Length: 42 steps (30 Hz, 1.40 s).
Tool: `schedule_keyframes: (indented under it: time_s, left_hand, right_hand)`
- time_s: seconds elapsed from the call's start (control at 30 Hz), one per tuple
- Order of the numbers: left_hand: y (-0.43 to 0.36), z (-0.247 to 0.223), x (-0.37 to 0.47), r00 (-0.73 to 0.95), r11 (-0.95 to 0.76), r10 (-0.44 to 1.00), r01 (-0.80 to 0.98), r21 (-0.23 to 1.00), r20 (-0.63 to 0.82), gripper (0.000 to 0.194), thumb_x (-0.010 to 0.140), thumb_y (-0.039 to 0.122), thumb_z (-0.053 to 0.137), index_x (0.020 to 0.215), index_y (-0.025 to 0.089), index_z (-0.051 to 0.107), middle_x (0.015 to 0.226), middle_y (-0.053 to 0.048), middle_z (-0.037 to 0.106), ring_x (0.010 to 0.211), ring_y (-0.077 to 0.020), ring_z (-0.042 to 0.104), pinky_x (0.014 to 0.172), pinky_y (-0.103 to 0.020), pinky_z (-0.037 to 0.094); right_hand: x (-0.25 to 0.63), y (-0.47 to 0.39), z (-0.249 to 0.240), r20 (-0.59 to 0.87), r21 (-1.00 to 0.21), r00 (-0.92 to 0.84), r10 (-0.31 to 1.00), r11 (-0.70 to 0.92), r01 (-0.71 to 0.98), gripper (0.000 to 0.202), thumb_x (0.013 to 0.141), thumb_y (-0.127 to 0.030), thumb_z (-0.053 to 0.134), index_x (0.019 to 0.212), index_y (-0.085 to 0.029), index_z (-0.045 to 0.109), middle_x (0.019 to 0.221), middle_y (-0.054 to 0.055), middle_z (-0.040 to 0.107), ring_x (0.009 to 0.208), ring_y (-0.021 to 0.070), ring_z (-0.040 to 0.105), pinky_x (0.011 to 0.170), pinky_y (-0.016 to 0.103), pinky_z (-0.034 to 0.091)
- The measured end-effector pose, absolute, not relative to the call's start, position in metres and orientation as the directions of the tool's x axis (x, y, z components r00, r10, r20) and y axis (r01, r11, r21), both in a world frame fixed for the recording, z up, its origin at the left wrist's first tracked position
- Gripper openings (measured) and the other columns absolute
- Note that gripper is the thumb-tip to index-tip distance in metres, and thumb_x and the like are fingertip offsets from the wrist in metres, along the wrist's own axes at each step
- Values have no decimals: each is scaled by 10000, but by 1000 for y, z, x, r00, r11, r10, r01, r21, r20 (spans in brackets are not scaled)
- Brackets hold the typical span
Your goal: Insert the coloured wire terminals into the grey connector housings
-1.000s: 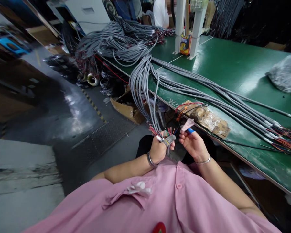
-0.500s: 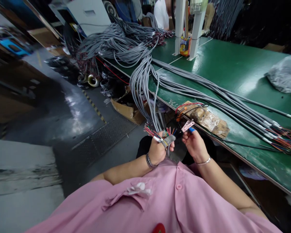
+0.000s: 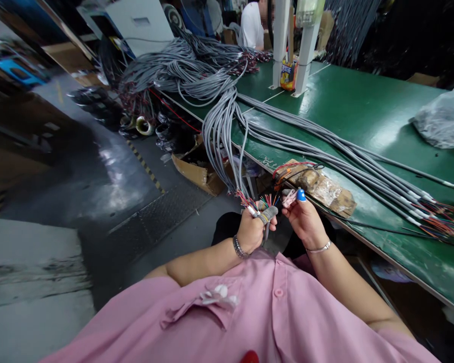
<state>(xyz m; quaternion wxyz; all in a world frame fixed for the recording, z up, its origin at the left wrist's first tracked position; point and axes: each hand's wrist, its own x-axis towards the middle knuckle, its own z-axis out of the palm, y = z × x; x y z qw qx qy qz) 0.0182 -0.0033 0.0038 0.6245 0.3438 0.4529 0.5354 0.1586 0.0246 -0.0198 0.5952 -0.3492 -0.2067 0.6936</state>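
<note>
My left hand (image 3: 250, 231) is closed round the grey cables, whose stripped ends fan out above it as thin coloured wires (image 3: 268, 201). Grey fabric covers (image 3: 268, 215) sit on its thumb and a finger. White bands show on the cables beside the knuckles. Just to the right, my right hand (image 3: 304, 222) pinches a pink clip (image 3: 289, 198) between thumb and fingers, close to the coloured wires but apart from them as far as I can tell. Its thumb wears a blue cap (image 3: 301, 195). More grey cables (image 3: 221, 121) hang over the table edge down to my left hand.
On the green table (image 3: 348, 108) lie long grey cables with stripped ends. A taped cardboard block (image 3: 327, 189) rests at the near edge. A plastic bag (image 3: 444, 118) is at the right, a cable heap (image 3: 189, 63) at the back. A person (image 3: 251, 25) is behind; an open carton (image 3: 196, 171) stands below.
My left hand has shifted slightly right with the cables. My right thumb has turned over the pink clip, so its blue cap now faces up and the clip sits lower.
</note>
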Motion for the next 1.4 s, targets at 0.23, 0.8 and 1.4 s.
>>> schedule_keyframes:
  time_s: [0.23, 0.8, 1.4]
  left_hand:
    - [-4, 3, 18, 36, 222, 974, -306, 926, -222, 327, 663, 395, 778, 651, 149, 565, 509, 18, 590, 396, -83, 532, 368, -176, 358]
    - [0, -21, 2, 107, 244, 969, -305, 921, -221, 378, 671, 436, 773, 831, 115, 654, 681, -65, 688, 515, -116, 617, 386, -172, 257]
    - [-7, -21, -9, 287, 171, 955, -342, 924, -71, 551, 605, 83, 720, 1139, 176, 622, 1138, -107, 633, 817, -132, 624, 720, -243, 481]
  right_hand:
    - [158, 24, -21, -224, -723, -32, 974, -188, -665, 299, 778, -477, 715, 892, -201, 723, 868, 36, 731, 743, 137, 632, 624, 232, 506]
    - [174, 7, -37, -280, -734, -71, 957, -261, -627, 347, 757, -563, 684, 839, -226, 674, 852, 23, 694, 687, 135, 606, 615, 262, 508]
    - [171, -31, -17, 125, -992, 94, 988, 124, 18, 165, 838, -358, 653, 952, -261, 723, 866, 31, 694, 790, 197, 593, 782, 345, 478]
